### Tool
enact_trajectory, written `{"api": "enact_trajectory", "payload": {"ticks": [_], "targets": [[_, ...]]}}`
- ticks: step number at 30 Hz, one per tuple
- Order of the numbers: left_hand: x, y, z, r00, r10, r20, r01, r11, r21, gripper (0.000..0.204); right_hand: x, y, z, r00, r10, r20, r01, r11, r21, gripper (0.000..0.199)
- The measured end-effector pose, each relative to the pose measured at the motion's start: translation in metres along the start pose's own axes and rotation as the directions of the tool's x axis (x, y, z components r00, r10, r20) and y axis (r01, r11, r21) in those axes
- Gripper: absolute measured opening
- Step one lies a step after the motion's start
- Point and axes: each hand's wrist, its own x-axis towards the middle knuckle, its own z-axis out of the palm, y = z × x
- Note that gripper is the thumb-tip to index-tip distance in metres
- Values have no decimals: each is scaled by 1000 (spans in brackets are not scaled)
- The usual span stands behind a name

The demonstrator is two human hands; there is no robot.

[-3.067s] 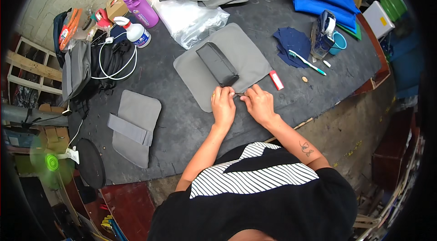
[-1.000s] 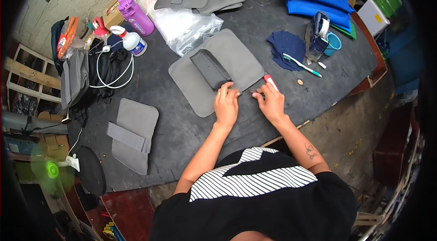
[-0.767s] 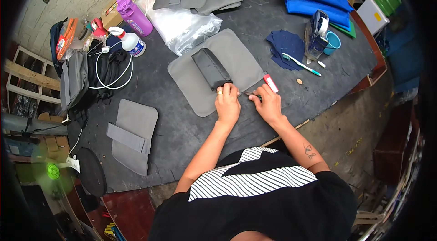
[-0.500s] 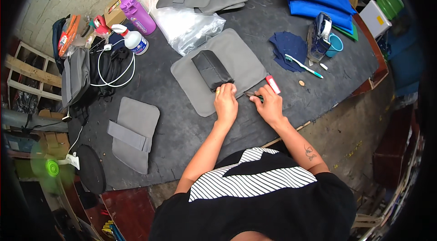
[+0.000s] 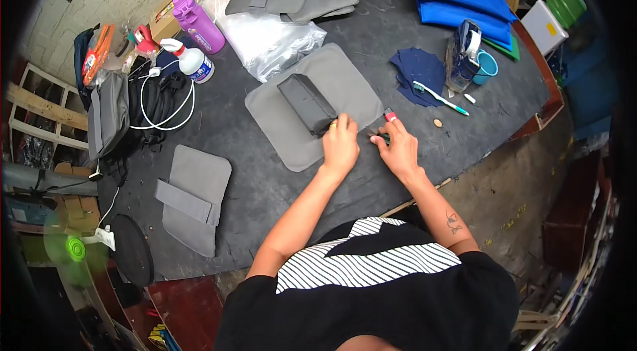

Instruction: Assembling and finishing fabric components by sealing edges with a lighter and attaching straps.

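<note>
The left hand [image 5: 341, 145] has shifted rightward at the near end of the black boxy fabric pouch [image 5: 306, 104] on the rounded grey fabric panel [image 5: 355, 85], keeping work there, its grip too hidden to tell, while the right hand [image 5: 400, 153] grasps a seemingly dark-and-green small tool [image 5: 375, 133].

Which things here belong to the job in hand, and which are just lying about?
Seemingly in use:
dark box-shaped piece, left hand at its near end
grey panel beneath it
small tool, mostly hidden, in right hand

Seemingly lying about:
purple bottle
spray bottle
toothbrush
teal cup
</note>
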Motion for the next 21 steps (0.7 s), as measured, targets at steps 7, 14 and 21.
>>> {"api": "enact_trajectory", "payload": {"ticks": [7, 14, 21], "targets": [[5, -17, -4, 978, -146, 147, 192, 908, -372, 5, -3, -3, 6, 999, 2, 51, -7, 995, 95, 23], [2, -23, -4, 981, -120, 153, 184, 831, -525, 3, -5, -9, 23, 998, -7, 65, -1, 993, 116, 21], [-19, 7, -46, 993, -92, -70, 44, 864, -502, 1, 10, 5, 10, 995, 80, -67, -67, 982, 174, 23]]}}
